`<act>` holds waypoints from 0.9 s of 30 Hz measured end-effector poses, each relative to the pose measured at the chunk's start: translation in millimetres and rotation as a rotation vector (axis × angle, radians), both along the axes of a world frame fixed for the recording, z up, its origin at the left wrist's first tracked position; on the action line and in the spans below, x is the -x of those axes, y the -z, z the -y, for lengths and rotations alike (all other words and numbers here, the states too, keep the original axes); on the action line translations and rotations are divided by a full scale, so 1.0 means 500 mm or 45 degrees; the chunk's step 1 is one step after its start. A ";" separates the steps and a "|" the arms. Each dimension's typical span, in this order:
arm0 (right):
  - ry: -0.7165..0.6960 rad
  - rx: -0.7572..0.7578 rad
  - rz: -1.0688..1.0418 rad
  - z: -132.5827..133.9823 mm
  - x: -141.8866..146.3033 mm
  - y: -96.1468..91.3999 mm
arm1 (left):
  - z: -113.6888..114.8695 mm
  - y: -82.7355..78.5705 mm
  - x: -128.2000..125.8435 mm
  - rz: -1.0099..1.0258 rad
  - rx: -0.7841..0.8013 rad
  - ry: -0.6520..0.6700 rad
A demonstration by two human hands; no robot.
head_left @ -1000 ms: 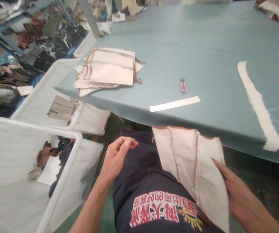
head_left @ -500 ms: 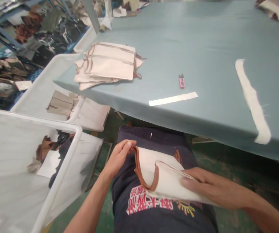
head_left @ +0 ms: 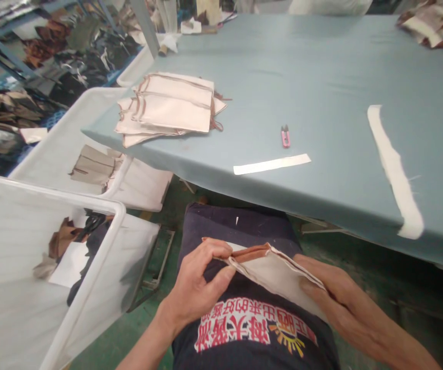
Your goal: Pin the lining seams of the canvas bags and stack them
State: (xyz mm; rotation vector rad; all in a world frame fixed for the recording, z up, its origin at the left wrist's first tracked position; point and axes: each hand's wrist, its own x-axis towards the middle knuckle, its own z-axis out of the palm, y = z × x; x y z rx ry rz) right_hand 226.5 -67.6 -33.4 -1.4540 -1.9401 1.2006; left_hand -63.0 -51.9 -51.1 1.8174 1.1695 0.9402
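- The cream cloth piece (head_left: 283, 275) is over the person's lap, off the worktop (head_left: 332, 92) and just beyond its near edge; a brown band shows along its upper edge.
- The left hand (head_left: 206, 277) has its grip pinching the cloth's left end between thumb and fingers; the fingers cover that corner, so its shape is hard to make out.
- The right hand (head_left: 339, 295) has its grip closed around the other end, thumb on the near face; most of its fingers are hidden behind the cloth.
- The cloth's lower part is hard to make out against the dark apron (head_left: 240, 221), whose printed lettering is partly covered by the forearms and hands.
- On the worktop, a stack of cream cloth pieces (head_left: 178, 105) lies by the left corner; its lower layers are mostly covered.
- A short white strip (head_left: 272, 164) lies by the near edge, with pink snips (head_left: 286, 137) just behind it.
- A longer white strip (head_left: 392, 169) reaches the near edge farther right.
- At the far right, a brown and cream pile (head_left: 432, 25) is cut off by the view.
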 end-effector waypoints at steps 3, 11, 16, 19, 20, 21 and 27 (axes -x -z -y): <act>-0.102 -0.180 -0.065 -0.004 0.019 -0.004 | -0.005 0.014 -0.010 -0.122 -0.204 -0.074; -0.007 -0.266 -0.007 0.004 0.046 0.012 | -0.030 -0.012 -0.040 -0.144 -0.214 0.076; -0.175 -0.290 0.091 -0.017 0.079 0.000 | -0.043 -0.060 -0.048 -0.046 0.315 0.043; -0.181 -0.267 0.073 -0.028 0.094 -0.014 | -0.053 -0.093 -0.044 0.051 0.469 0.098; -0.160 -0.252 0.043 -0.031 0.098 -0.019 | -0.056 -0.101 -0.041 0.066 0.481 0.108; -0.127 -0.235 0.005 -0.034 0.101 -0.025 | -0.057 -0.107 -0.039 0.076 0.486 0.118; 0.128 -0.022 -0.224 -0.071 0.134 -0.066 | -0.062 -0.121 -0.035 0.113 0.531 0.185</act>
